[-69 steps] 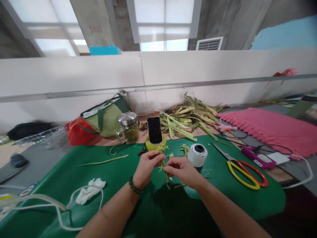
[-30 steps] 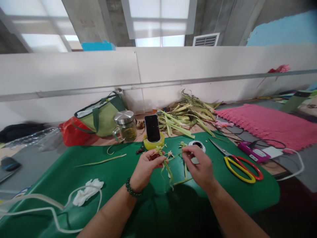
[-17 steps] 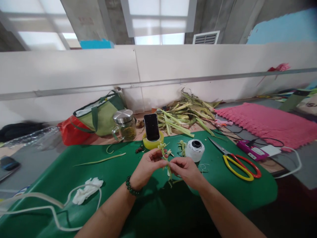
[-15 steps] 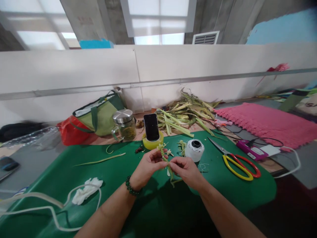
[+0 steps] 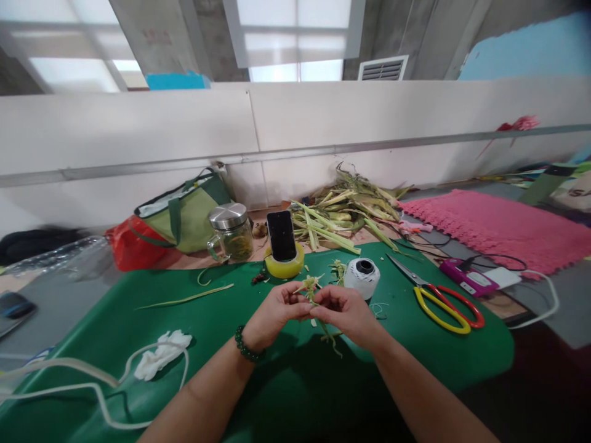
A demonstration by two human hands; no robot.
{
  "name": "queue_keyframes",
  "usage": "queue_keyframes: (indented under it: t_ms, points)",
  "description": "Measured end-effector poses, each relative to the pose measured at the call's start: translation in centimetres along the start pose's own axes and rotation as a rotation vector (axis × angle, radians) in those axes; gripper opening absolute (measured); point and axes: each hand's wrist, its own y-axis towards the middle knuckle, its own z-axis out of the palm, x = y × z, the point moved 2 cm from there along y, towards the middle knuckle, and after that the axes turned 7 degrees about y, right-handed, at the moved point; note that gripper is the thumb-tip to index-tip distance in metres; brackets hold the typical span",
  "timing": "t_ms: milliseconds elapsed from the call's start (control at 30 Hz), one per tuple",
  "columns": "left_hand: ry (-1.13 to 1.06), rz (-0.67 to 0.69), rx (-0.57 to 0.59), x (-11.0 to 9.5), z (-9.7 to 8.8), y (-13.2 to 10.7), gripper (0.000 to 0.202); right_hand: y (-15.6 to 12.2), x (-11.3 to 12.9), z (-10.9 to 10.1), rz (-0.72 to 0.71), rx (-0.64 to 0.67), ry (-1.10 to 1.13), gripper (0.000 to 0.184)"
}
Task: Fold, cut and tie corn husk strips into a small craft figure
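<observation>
In the head view, both bare hands meet above the smooth dark-green table covering (image 5: 207,326). The left hand (image 5: 272,312), with a dark beaded bracelet (image 5: 247,346) at its wrist, pinches a small bundle of pale-green plant strips (image 5: 310,284) between thumb and fingers. The right hand (image 5: 348,312) closes thumb and forefinger on the same piece, just below its head, the fingertips of the two hands almost touching. The bundle is thus held off the covering, in front of the yellow roll of tape (image 5: 285,267) that props a black phone (image 5: 281,235).

The step in hand appears to be fine finger work at the neck of the bundle, perhaps winding or tightening a strip. From here the move seems to call for a steady left pinch while the right fingers draw the strip snug without tearing it.

The bundle looks knobbly and flower-like at the top, cream to yellow-green, with short ends sticking out; thin limp strands hang below the hands, one curling at its tip. Whether a thread binds it is too small to tell. A similar green cluster (image 5: 338,271) lies just beside the white spool of thread (image 5: 362,278).
</observation>
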Motion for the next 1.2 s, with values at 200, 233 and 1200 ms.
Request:
queue_keyframes:
  t_ms: [200,233,1200]
  points:
    - [0.055,-0.106,0.119,-0.6,-0.2,-0.5,0.045,-0.1,0.5,-0.7,-0.023,-0.005,-0.080,0.025]
    - [0.079,-0.107,0.144,-0.7,-0.3,-0.5,0.046,-0.2,0.4,-0.7,-0.016,-0.009,-0.087,0.024]
    - [0.297,0.082,-0.188,-0.8,0.6,-0.7,0.024,-0.2,-1.2,0.6,0.047,-0.115,0.098,0.029]
